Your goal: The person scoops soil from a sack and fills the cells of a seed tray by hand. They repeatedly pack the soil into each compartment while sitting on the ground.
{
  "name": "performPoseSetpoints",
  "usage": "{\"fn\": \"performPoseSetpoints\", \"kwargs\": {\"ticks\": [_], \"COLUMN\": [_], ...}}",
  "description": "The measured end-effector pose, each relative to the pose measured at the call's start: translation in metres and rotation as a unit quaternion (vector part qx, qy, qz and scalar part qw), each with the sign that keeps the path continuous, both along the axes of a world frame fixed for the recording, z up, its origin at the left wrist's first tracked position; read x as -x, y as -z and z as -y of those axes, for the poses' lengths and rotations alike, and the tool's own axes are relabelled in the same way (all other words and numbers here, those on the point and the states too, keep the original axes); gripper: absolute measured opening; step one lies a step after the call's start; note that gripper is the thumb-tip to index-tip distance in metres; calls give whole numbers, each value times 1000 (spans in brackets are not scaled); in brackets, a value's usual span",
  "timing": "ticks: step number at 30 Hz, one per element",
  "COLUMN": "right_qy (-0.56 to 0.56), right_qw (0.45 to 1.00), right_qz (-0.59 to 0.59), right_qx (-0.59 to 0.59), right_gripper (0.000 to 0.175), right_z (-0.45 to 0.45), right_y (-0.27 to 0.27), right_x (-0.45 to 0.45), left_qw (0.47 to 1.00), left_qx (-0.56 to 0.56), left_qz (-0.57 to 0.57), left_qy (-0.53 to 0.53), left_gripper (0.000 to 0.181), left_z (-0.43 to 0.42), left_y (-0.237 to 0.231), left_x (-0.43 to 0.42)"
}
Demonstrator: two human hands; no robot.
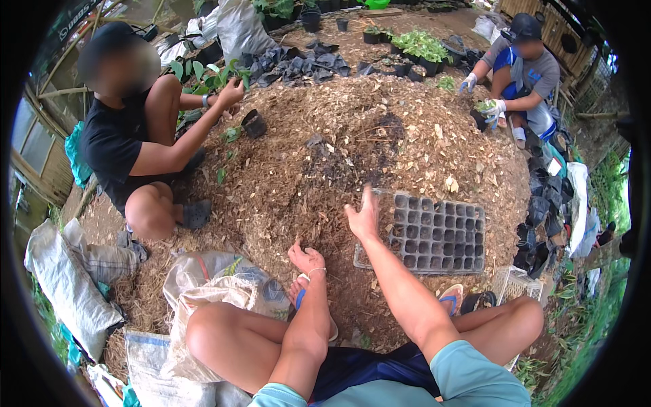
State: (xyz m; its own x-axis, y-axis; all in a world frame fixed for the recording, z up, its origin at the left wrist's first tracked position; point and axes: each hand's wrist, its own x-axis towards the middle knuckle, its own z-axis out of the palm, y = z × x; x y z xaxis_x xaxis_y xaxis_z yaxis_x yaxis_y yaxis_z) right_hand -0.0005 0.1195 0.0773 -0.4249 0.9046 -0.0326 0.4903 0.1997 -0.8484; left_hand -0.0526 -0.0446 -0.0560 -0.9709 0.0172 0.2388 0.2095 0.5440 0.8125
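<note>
A broad mound of brown potting mix (285,198) with pale wood chips and dry leaf bits spreads before me. My right hand (365,216) is over the mix at the left edge of a black plastic seedling tray (440,239). Its thumb stands apart from the blurred fingers, and I see nothing held in it. The tray lies flat, and the cells in view look dark inside; my forearm covers part of its left side. My left hand (306,259) rests low at the near side of the mound, fingers loosely curled and apart, with nothing visible in it.
A person (127,137) squats at the left, handling a leafy seedling beside a black pot (254,123). Another person (524,76) in gloves works at the far right. Woven sacks (213,285) lie near my left knee. A white plastic crate (518,284) stands by my right foot.
</note>
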Motion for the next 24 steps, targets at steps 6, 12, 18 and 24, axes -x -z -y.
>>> {"fn": "performPoseSetpoints", "kwargs": {"ticks": [6, 12, 18, 24], "right_qy": [-310, -337, -317, -243], "right_qw": [923, 890, 912, 965], "right_qz": [224, 295, 253, 83], "right_qx": [-50, -88, -62, 60], "right_gripper": [42, 54, 29, 34], "right_z": [40, 94, 93, 56], "right_y": [40, 93, 91, 62], "right_x": [-17, -24, -27, -29], "left_qw": [1000, 999, 999, 999], "left_qx": [2, 21, 48, 17], "left_qz": [1, 48, 17, -30], "left_qy": [-3, -4, -16, 36], "left_gripper": [49, 47, 45, 48], "left_z": [5, 4, -3, -23], "left_y": [11, 7, -11, -33], "left_x": [-3, -3, 1, 11]}}
